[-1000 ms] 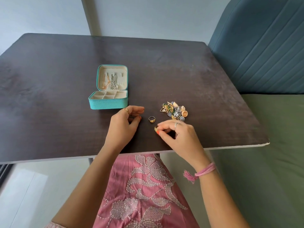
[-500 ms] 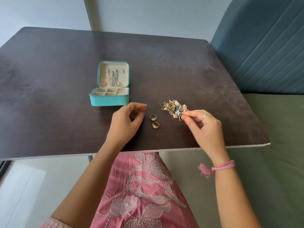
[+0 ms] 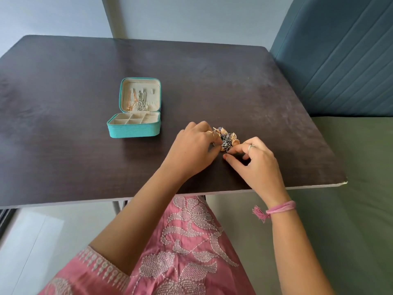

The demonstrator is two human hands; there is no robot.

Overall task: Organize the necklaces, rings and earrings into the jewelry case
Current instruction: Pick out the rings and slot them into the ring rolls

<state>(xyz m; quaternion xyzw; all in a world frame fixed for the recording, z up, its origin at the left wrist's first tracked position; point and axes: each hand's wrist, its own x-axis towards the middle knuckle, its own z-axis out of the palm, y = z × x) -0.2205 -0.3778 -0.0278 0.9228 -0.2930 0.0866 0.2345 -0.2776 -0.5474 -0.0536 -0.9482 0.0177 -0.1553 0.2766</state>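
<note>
While the open teal fabric jewelry case point(image 3: 134, 126) waits with chains on its lid hooks, both hands work the tangled heap of gold and blue earrings and rings point(image 3: 227, 139) on the dark counter point(image 3: 244, 81), the left hand point(image 3: 192, 146) curled against it, its grip unclear, the right hand point(image 3: 254, 159) seemingly pinching a piece at its edge, so sorting is under way and next comes lifting one piece free

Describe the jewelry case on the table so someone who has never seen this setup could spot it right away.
On the dark wooden table, look left of the two hands and the jewelry pile. The jewelry case is a small teal box standing open, its cream lid upright with chains hanging inside. It is the only box there, with divided cream compartments.
</note>
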